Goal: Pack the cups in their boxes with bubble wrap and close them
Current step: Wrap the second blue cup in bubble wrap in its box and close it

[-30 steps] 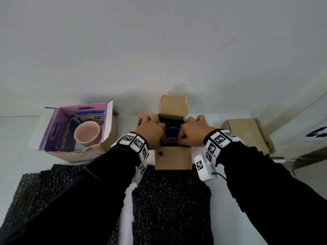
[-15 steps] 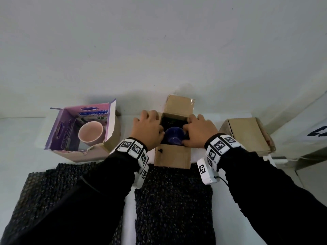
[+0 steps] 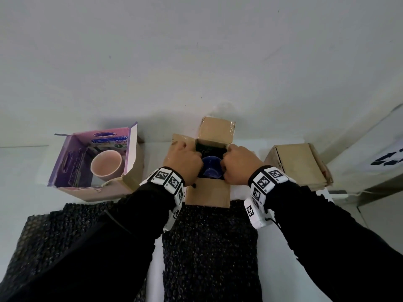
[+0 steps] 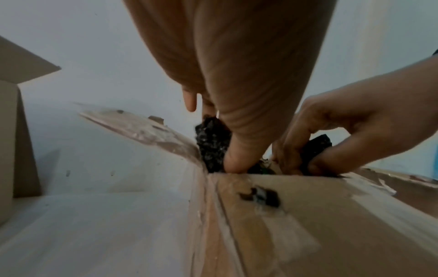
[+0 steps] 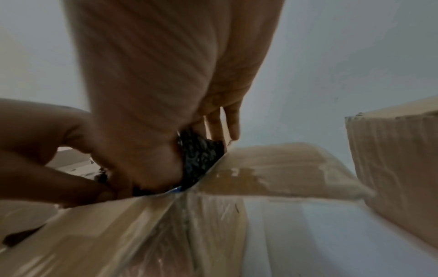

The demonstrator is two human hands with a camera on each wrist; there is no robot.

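A blue cup sits inside the open brown box in the middle, with black bubble wrap lining the box around it. My left hand is at the box's left rim. Its thumb and fingers pinch the wrap there. My right hand is at the right rim and grips the wrap the same way. The back flap stands up and the left flap lies outward. A pink cup sits in the open purple box at the left.
A closed brown box stands to the right. Two black bubble wrap sheets lie on the white table under my forearms. A white wall rises directly behind the boxes.
Half a second ago my hands lay flatter on the box's side flaps. Now the fingers are curled in at the opening and pinch the wrap on both sides of the blue cup.
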